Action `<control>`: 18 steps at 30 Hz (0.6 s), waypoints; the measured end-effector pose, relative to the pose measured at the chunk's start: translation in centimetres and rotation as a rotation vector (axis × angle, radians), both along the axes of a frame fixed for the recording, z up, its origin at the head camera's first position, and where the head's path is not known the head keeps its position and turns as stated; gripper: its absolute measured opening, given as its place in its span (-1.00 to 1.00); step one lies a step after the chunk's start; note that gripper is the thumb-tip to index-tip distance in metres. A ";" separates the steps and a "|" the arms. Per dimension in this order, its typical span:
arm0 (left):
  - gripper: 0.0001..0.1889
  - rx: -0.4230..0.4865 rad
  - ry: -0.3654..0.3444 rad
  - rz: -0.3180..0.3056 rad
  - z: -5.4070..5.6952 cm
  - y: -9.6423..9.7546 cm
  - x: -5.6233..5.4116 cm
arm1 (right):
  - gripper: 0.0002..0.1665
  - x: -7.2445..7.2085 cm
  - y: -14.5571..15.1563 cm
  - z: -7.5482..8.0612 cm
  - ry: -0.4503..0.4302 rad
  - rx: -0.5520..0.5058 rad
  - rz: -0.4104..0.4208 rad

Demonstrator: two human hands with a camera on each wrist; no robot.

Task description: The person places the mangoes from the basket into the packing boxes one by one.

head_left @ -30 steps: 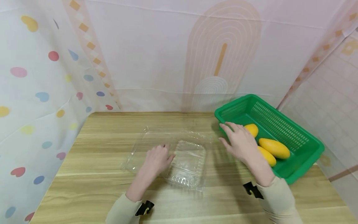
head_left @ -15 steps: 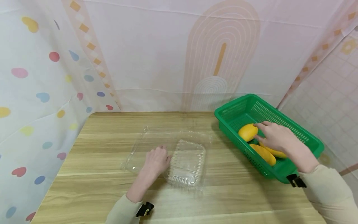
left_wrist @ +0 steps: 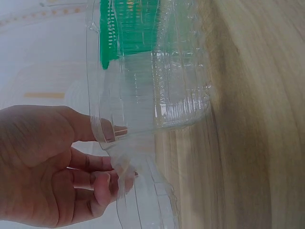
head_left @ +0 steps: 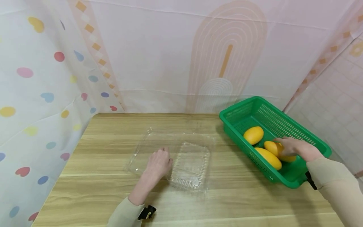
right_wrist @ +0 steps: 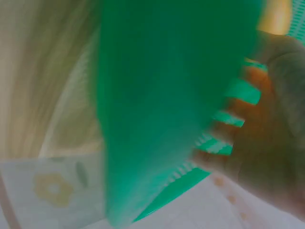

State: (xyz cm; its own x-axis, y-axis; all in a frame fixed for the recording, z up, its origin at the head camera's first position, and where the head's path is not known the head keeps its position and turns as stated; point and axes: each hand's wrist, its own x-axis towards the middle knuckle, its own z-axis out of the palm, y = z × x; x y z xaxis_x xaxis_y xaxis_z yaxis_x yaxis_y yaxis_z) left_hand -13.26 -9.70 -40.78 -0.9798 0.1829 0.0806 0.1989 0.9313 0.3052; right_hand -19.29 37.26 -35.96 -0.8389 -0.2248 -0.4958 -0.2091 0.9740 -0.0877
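Observation:
A clear plastic clamshell container [head_left: 190,165] lies unfolded on the wooden table. My left hand [head_left: 158,162] pinches its edge near the fold; in the left wrist view, the thumb overlaps the container's rim [left_wrist: 97,129] and the other fingers bend beneath it. My right hand [head_left: 293,147] reaches into the green basket [head_left: 312,143], over the right-hand mango [head_left: 272,147]. Its fingers [right_wrist: 221,160] look spread in the blurred right wrist view, and the hand covers part of that mango. Two more yellow mangoes lie beside it, a rear mango [head_left: 253,135] and a front mango [head_left: 269,158].
The basket stands at the table's right side, angled, with its high perforated wall close to the right hand. A patterned curtain [head_left: 158,56] hangs behind the wooden table [head_left: 113,135] and along both sides.
My right hand has moved right from the basket's near side, past the rear mango, then down over the right-hand mango. The left hand stays at the container, and the mangoes appear unmoved.

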 end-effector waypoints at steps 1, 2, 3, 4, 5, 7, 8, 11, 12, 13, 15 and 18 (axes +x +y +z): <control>-0.76 0.005 -0.002 0.002 -0.1 0.0 0.0 | -0.16 0.0 0.2 -0.3 -0.001 -0.015 0.005; -0.76 0.008 0.000 0.002 -0.1 0.0 0.0 | -0.15 -0.1 0.5 -0.6 -0.003 -0.031 0.010; -0.76 0.008 -0.005 0.005 -0.2 0.0 -0.1 | -0.15 -0.2 0.7 -0.8 -0.003 -0.051 0.020; -0.77 0.005 -0.006 0.007 -0.2 -0.1 -0.1 | -0.14 -0.2 0.8 -1.0 -0.006 -0.070 0.027; -0.77 0.003 -0.010 0.012 -0.2 0.0 -0.1 | -0.14 -0.3 1.0 -1.2 -0.009 -0.087 0.031; -0.79 -0.001 -0.031 0.022 -0.3 0.0 -0.3 | -0.12 -0.4 1.2 -1.6 -0.017 -0.114 0.031; -0.80 -0.010 -0.030 0.024 -0.3 0.0 -0.3 | -0.11 -0.4 1.2 -1.8 -0.021 -0.127 0.032; -0.80 -0.024 -0.040 0.029 -0.3 0.0 -0.4 | -0.09 -0.6 1.2 -2.6 -0.026 -0.160 0.034; -0.79 -0.029 -0.040 0.028 -0.2 0.0 -0.4 | -0.09 -0.7 1.1 -2.9 -0.026 -0.169 0.036; -0.79 -0.030 -0.041 0.028 -0.2 0.0 -0.4 | -0.10 -0.7 1.1 -3.2 -0.025 -0.180 0.041; -0.78 -0.025 -0.049 0.031 -0.2 0.0 -0.4 | -0.13 -0.8 1.0 -3.6 -0.019 -0.193 0.044; -0.78 -0.022 -0.061 0.035 -0.3 0.1 -0.4 | -0.21 -0.8 1.0 -3.9 -0.002 -0.206 0.048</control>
